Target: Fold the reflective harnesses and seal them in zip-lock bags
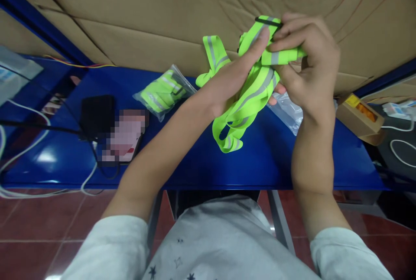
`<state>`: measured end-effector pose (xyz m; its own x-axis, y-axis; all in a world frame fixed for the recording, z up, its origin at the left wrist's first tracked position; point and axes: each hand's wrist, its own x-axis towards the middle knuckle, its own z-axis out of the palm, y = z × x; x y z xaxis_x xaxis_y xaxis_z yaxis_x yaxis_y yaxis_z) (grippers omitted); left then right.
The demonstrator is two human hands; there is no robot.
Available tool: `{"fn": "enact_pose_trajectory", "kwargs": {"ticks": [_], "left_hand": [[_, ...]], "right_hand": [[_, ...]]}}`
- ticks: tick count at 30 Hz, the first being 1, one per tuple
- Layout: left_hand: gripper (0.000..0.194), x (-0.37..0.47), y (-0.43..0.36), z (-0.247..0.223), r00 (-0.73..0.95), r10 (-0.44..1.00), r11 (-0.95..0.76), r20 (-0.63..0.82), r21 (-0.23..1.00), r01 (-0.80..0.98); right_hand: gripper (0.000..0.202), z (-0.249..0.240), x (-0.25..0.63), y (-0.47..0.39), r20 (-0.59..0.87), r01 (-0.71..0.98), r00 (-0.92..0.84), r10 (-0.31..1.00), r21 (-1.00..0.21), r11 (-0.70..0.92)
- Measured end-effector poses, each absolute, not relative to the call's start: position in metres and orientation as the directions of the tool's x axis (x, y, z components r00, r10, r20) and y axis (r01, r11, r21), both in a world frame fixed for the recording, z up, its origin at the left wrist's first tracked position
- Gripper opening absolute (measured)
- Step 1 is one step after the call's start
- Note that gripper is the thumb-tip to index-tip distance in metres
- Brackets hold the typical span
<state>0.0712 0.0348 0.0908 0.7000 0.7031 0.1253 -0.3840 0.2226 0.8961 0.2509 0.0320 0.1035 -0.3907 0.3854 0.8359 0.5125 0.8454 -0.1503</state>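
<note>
A neon-yellow reflective strap (pixel 256 91) with a grey stripe hangs in folds and loops above the blue table. My left hand (pixel 240 72) is closed around the folded bundle, its thumb laid along the top and some fingertips showing beneath. Pinched in my right hand (pixel 312 50) is a folded part of the same strap, close to a black buckle (pixel 268 22). One loop sticks out on the left; others dangle below my left wrist. Behind the hands lies a clear plastic bag (pixel 288 113), partly hidden.
Left on the blue table (pixel 195 158) lie a bagged neon strap (pixel 162 91), a black pouch (pixel 97 115) and a phone (pixel 125 135). White cables (pixel 45 193) run along the left edge. An open cardboard box (pixel 359 117) stands right. Cardboard (pixel 146 7) lines the back.
</note>
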Motion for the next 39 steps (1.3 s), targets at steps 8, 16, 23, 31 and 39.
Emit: {"fn": "enact_pose_trajectory", "kwargs": {"ticks": [8, 16, 23, 31, 39], "left_hand": [[0.043, 0.068, 0.039, 0.081, 0.573, 0.81, 0.129, 0.121, 0.917, -0.377], [0.021, 0.066, 0.042, 0.073, 0.647, 0.742, 0.101, 0.176, 0.925, -0.367], [0.017, 0.065, 0.034, 0.078, 0.735, 0.668, 0.222, 0.115, 0.912, -0.344], [0.015, 0.062, 0.039, 0.071, 0.883, 0.469, 0.38, 0.018, 0.898, -0.221], [0.057, 0.053, 0.035, 0.102, 0.786, 0.599, 0.269, 0.151, 0.887, -0.375]], "right_hand": [[0.039, 0.112, 0.257, 0.021, 0.618, 0.534, -0.577, 0.534, -0.209, 0.819], [0.056, 0.104, 0.273, 0.033, 0.712, 0.28, -0.203, 0.672, -0.615, 0.737], [0.043, 0.106, 0.252, 0.019, 0.776, 0.546, -0.24, 0.583, -0.388, 0.742], [0.048, 0.109, 0.257, 0.013, 0.831, 0.69, -0.421, 0.363, 0.033, 0.723], [0.056, 0.114, 0.243, 0.01, 0.726, 0.717, -0.481, 0.491, 0.003, 0.697]]}}
